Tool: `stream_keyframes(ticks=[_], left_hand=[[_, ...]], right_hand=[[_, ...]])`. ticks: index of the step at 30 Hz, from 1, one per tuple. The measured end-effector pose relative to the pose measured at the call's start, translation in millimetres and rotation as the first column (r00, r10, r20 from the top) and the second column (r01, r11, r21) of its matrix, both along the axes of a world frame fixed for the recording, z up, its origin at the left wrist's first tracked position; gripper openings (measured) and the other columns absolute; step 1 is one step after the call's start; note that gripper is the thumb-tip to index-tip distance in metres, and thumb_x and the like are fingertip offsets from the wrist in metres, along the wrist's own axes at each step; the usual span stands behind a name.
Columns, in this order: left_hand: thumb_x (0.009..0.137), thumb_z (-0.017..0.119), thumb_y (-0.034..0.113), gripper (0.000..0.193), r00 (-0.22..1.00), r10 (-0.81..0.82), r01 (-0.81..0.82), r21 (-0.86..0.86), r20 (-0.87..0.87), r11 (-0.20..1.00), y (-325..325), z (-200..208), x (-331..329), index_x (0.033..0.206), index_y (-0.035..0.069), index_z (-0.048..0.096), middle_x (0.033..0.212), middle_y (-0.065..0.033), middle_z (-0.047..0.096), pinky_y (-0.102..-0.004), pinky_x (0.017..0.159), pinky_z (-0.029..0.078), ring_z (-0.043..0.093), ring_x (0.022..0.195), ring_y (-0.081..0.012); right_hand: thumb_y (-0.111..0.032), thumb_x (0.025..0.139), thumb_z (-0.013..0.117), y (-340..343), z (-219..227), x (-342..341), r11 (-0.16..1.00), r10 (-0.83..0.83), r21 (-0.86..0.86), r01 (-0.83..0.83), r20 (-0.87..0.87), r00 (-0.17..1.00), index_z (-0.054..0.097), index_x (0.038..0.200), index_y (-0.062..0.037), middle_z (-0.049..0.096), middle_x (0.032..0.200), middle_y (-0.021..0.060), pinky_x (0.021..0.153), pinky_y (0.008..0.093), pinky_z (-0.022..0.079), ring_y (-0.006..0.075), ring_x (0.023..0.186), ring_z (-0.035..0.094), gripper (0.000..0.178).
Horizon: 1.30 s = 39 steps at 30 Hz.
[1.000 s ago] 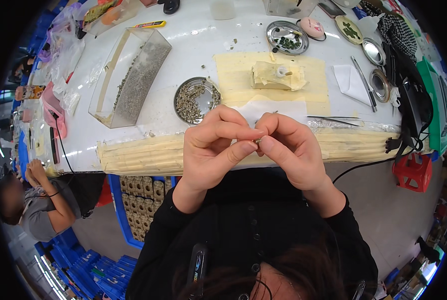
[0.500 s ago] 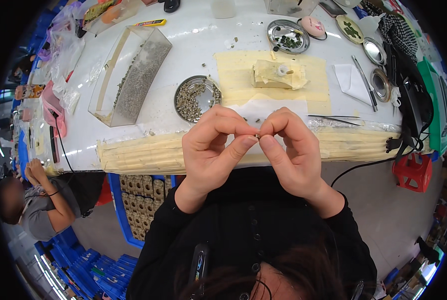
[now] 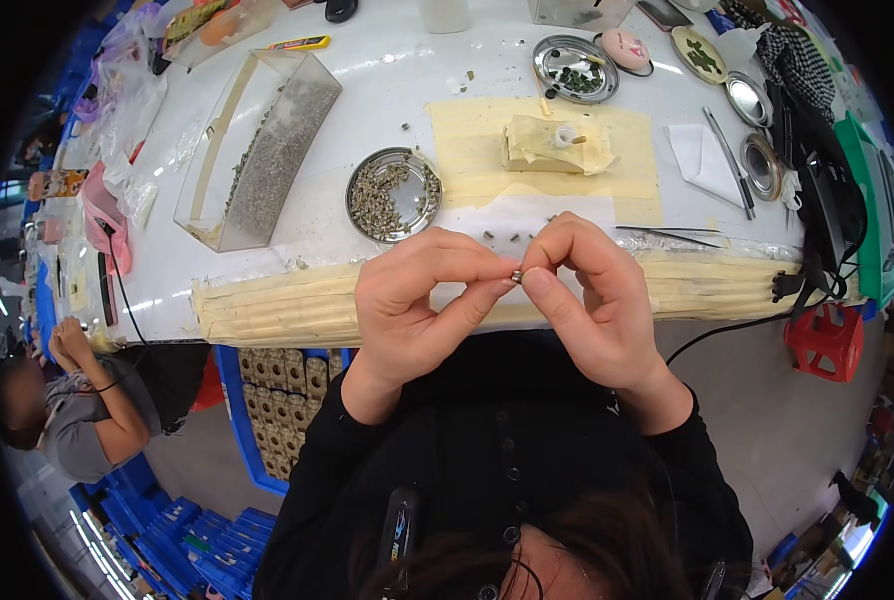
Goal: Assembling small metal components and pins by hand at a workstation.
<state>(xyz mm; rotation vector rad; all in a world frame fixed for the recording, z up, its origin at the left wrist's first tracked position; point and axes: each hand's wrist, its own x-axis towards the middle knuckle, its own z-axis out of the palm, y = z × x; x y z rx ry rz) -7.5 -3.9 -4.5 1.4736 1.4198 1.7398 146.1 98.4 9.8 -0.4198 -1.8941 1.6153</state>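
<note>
Between my fingertips, above the table's front edge, is a tiny metallic part (image 3: 517,277). My left hand (image 3: 422,305) pinches it from one side with thumb and index finger. From the other side my right hand (image 3: 592,300) pinches it the same way, so the two hands meet at it. Its exact kind is too small to make out. Just beyond my fingers, a few similar small bits lie on a white sheet (image 3: 467,218). A round metal dish (image 3: 407,222) full of small metallic parts sits past my left hand.
A clear bin (image 3: 285,160) of small grey parts stands at the left. Behind the sheet is a tape-covered block (image 3: 542,155). Tweezers (image 3: 672,236) lie to the right, and a dish of dark green pieces (image 3: 575,88) farther back. Another person (image 3: 107,420) sits at far left.
My left hand has shifted slightly left and down, and the right hand slightly right. More of the small part shows between the fingertips. Both hands keep their pinch.
</note>
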Motion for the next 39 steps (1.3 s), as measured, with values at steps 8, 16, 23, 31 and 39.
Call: stream_keyframes(ticks=[8,16,23,31,39], left_hand=[[0.073,0.074,-0.007,0.02,1.0,0.013,-0.013,-0.005,-0.01,1.0,-0.5,0.0,1.4,0.092,0.0,0.071,0.08,-0.01,0.069,-0.0256,0.063,0.05,0.065,0.07,-0.0161],[0.072,0.075,-0.006,0.019,0.953,0.182,-0.175,0.05,-0.242,0.983,0.6,4.3,7.4,0.09,0.0,0.071,0.079,-0.0097,0.069,-0.0259,0.06,0.051,0.066,0.068,-0.0178],[0.071,0.075,-0.006,0.02,0.918,0.223,-0.213,0.067,-0.328,0.975,-0.5,7.6,9.9,0.09,0.0,0.071,0.08,-0.0101,0.069,-0.0266,0.061,0.052,0.067,0.07,-0.019],[0.073,0.074,-0.008,0.021,0.99,0.129,-0.128,0.03,-0.055,0.991,0.0,-2.2,9.6,0.092,0.0,0.072,0.081,-0.01,0.068,-0.0249,0.062,0.05,0.065,0.071,-0.017],[0.074,0.072,-0.008,0.019,0.982,0.161,-0.164,-0.023,-0.097,0.986,3.7,3.6,10.4,0.092,-0.002,0.07,0.082,-0.0096,0.067,-0.0249,0.064,0.046,0.061,0.073,-0.0155]], right_hand=[[-0.002,0.083,0.066,2.0,3.9,-0.3,0.992,-0.058,0.114,0.055,0.02,0.998,0.06,0.082,-0.0006,0.054,0.073,0.0053,0.06,0.0267,0.041,0.0151,0.065,0.049,0.007],[0.003,0.075,0.071,1.0,4.4,-2.8,0.895,-0.205,0.403,0.192,-0.011,0.979,0.062,0.08,-0.0012,0.058,0.075,0.0065,0.058,0.0283,0.046,0.0183,0.067,0.056,0.011],[0.001,0.076,0.071,0.8,1.4,-1.0,0.939,-0.176,0.3,0.168,-0.002,0.984,0.063,0.082,-0.001,0.058,0.077,0.006,0.06,0.0267,0.045,0.0161,0.068,0.055,0.011],[-0.006,0.091,0.062,-1.9,-1.4,2.2,0.844,0.057,-0.529,-0.086,-0.07,0.996,0.06,0.094,0.0011,0.059,0.085,-0.0005,0.073,0.0214,0.043,0.0056,0.08,0.053,0.008],[-0.004,0.088,0.064,2.3,-8.8,1.4,0.959,-0.071,-0.276,0.067,-0.006,0.997,0.062,0.092,0.0007,0.06,0.084,0.0011,0.07,0.0215,0.042,0.0072,0.075,0.053,0.006]])
